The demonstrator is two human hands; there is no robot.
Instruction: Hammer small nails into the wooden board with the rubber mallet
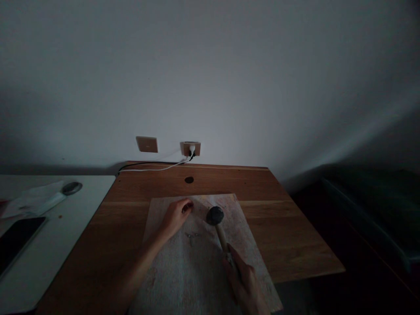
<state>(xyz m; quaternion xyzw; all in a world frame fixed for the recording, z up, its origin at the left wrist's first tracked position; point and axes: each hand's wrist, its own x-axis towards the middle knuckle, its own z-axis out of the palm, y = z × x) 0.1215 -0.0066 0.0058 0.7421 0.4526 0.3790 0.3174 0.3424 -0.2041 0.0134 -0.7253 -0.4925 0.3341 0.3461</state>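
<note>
My right hand [244,278] is wrapped round the handle of a mallet [215,215] with a dark, rounded head and a pale shaft. The mallet's head is over a worn, pale wooden board [170,280]. Over the far left part of the board, my left hand [177,215] has its thumb and fingers pinched together. Whatever is between those fingertips is too small and dark to make out. A few small nail-like metal pieces [191,237] lie on the board between my two hands.
Under the board is a brown wooden table [295,245] with a round dark hole [189,180]. A wall socket [192,148] holds plugs with cables. On the white table [65,245] at left are a phone [19,240], plastic wrapping [36,199] and a round dark object [71,188].
</note>
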